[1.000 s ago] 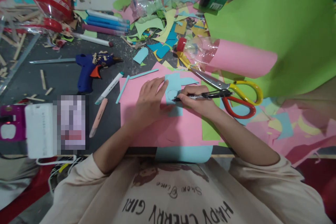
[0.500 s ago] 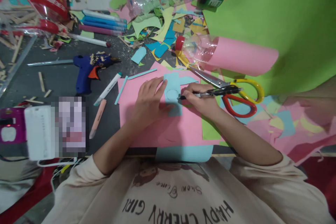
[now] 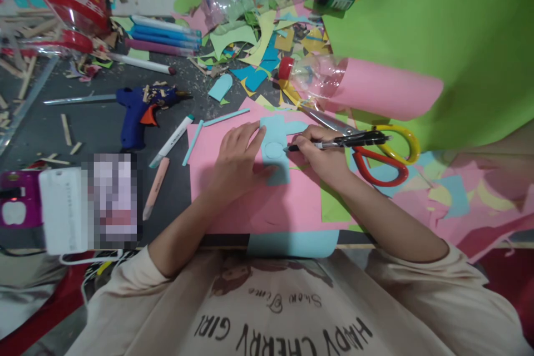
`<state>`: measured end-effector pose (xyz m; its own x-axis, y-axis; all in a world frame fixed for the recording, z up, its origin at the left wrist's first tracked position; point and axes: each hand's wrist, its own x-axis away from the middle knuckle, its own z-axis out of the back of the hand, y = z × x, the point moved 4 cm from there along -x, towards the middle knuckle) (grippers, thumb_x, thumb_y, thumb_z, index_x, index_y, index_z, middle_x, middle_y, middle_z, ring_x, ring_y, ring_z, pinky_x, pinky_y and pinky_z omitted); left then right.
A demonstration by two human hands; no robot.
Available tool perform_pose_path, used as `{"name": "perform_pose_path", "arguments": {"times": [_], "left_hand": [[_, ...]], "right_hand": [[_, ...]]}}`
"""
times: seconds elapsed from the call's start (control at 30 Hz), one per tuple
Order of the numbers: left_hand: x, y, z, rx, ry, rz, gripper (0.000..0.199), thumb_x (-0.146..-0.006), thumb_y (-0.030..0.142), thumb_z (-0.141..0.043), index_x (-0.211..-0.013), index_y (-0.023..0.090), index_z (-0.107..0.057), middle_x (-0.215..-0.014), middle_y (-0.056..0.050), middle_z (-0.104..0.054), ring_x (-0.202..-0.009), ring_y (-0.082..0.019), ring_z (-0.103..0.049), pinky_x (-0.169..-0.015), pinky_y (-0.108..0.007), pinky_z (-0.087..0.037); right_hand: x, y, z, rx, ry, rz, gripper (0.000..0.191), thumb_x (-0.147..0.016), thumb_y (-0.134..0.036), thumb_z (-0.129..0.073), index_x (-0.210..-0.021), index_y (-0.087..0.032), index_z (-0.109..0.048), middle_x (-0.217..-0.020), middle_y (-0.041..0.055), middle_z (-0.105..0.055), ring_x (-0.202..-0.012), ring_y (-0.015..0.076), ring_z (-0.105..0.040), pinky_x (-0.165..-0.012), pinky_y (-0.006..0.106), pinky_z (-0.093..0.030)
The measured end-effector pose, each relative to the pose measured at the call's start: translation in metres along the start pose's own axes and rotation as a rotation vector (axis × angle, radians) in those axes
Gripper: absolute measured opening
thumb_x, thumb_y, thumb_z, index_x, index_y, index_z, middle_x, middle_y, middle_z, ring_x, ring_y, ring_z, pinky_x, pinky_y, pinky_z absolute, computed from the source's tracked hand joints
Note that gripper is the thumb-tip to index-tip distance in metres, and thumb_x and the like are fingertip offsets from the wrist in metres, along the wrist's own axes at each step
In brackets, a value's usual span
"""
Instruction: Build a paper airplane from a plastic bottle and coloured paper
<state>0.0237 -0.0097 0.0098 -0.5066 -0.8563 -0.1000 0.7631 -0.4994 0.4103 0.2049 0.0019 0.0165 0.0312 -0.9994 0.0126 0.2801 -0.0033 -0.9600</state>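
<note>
A light blue paper piece (image 3: 275,169) with a drawn oval lies on a pink sheet (image 3: 250,211). Spread over its left edge, my left hand (image 3: 240,158) presses it flat with fingers apart. My right hand (image 3: 321,156) grips a black pen (image 3: 346,141), whose tip is at the paper's right edge, close to the oval. Under and beyond the pen lie scissors (image 3: 381,150) with one yellow and one red handle.
A blue glue gun (image 3: 139,111), a white marker (image 3: 173,142) and a peach marker (image 3: 156,189) are on the left. Beyond the hands are a bottle wrapped in pink paper (image 3: 384,86) and paper scraps (image 3: 237,36). A large green sheet (image 3: 450,28) covers the right.
My right hand and the pen have shifted slightly, with the pen tip a little farther from the oval. More of the oval's outline shows. My left hand has stayed in place.
</note>
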Motion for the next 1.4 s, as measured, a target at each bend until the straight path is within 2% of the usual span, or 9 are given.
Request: {"name": "perform_pose_path", "arguments": {"times": [0.23,0.4,0.53,0.67,0.77,0.83,1.03,1.23,1.4], "left_hand": [[0.000,0.000,0.001,-0.008,0.006,-0.016,0.066,-0.089,0.047,-0.065,-0.143,0.013,-0.049,-0.146,-0.021,-0.054,-0.136,-0.037,-0.049,-0.114,-0.053,-0.038],[0.001,0.001,0.001,-0.009,0.024,-0.045,0.069,-0.089,0.048,-0.065,-0.143,0.010,-0.048,-0.145,-0.023,-0.054,-0.135,-0.037,-0.050,-0.114,-0.053,-0.039],[0.000,0.000,-0.001,-0.039,0.024,-0.038,0.068,-0.089,0.050,-0.064,-0.141,0.010,-0.050,-0.144,-0.021,-0.055,-0.135,-0.036,-0.051,-0.113,-0.051,-0.039],[0.000,0.000,-0.001,-0.031,0.000,-0.013,0.067,-0.090,0.051,-0.063,-0.143,0.012,-0.050,-0.146,-0.020,-0.054,-0.136,-0.036,-0.050,-0.114,-0.052,-0.038],[0.000,0.000,0.000,-0.015,-0.021,-0.004,0.067,-0.089,0.047,-0.064,-0.144,0.011,-0.048,-0.147,-0.022,-0.053,-0.137,-0.037,-0.048,-0.114,-0.054,-0.037],[0.000,0.000,0.000,-0.004,-0.023,0.001,0.069,-0.089,0.047,-0.064,-0.145,0.012,-0.048,-0.147,-0.022,-0.052,-0.137,-0.038,-0.048,-0.115,-0.056,-0.036],[0.002,0.000,-0.002,0.006,0.036,-0.032,0.068,-0.091,0.048,-0.063,-0.144,0.009,-0.048,-0.146,-0.024,-0.052,-0.138,-0.037,-0.048,-0.116,-0.053,-0.036],[0.004,-0.002,0.002,-0.014,0.117,0.016,0.058,-0.092,0.041,-0.062,-0.143,0.017,-0.050,-0.156,-0.022,-0.041,-0.146,-0.036,-0.038,-0.118,-0.055,-0.032],[0.003,-0.001,0.010,-0.017,0.002,-0.045,0.055,-0.085,0.030,-0.066,-0.138,0.020,-0.055,-0.149,-0.015,-0.054,-0.137,-0.033,-0.048,-0.113,-0.052,-0.038]], "right_hand": [[0.002,0.000,-0.003,-0.001,-0.119,-0.032,0.027,-0.078,-0.023,-0.055,-0.053,-0.024,-0.044,-0.052,-0.0027,-0.048,-0.053,0.0141,-0.048,-0.055,0.031,-0.039],[0.001,-0.001,0.000,-0.014,0.007,0.003,0.027,-0.078,-0.023,-0.053,-0.055,-0.024,-0.041,-0.052,-0.0035,-0.048,-0.052,0.0134,-0.045,-0.055,0.030,-0.038],[-0.001,0.000,0.000,0.003,0.030,0.001,0.027,-0.078,-0.023,-0.053,-0.054,-0.024,-0.042,-0.050,-0.0043,-0.046,-0.052,0.0125,-0.043,-0.055,0.029,-0.037],[0.000,-0.002,-0.001,-0.005,-0.060,0.003,0.028,-0.078,-0.022,-0.054,-0.053,-0.024,-0.040,-0.050,-0.0036,-0.046,-0.052,0.0130,-0.045,-0.054,0.029,-0.037],[0.001,-0.002,-0.003,-0.010,-0.150,-0.018,0.026,-0.077,-0.022,-0.056,-0.053,-0.023,-0.047,-0.051,-0.0020,-0.052,-0.053,0.0135,-0.048,-0.054,0.029,-0.039],[0.001,0.000,-0.003,-0.022,-0.147,-0.030,0.025,-0.077,-0.023,-0.058,-0.053,-0.022,-0.051,-0.053,-0.0009,-0.056,-0.054,0.0139,-0.051,-0.054,0.029,-0.040],[-0.001,0.005,0.002,-0.171,-0.003,-0.044,0.027,-0.084,-0.035,-0.062,-0.060,-0.022,-0.059,-0.058,-0.0010,-0.059,-0.056,0.0143,-0.057,-0.058,0.031,-0.049],[-0.002,0.003,0.000,-0.276,-0.030,-0.101,0.035,-0.085,-0.056,-0.065,-0.077,-0.023,-0.070,-0.065,0.0009,-0.067,-0.053,0.0131,-0.060,-0.051,0.029,-0.051],[-0.003,0.004,0.005,-0.217,0.014,-0.068,0.038,-0.082,-0.060,-0.069,-0.078,-0.022,-0.071,-0.063,0.0002,-0.067,-0.050,0.0127,-0.057,-0.048,0.028,-0.049]]}}
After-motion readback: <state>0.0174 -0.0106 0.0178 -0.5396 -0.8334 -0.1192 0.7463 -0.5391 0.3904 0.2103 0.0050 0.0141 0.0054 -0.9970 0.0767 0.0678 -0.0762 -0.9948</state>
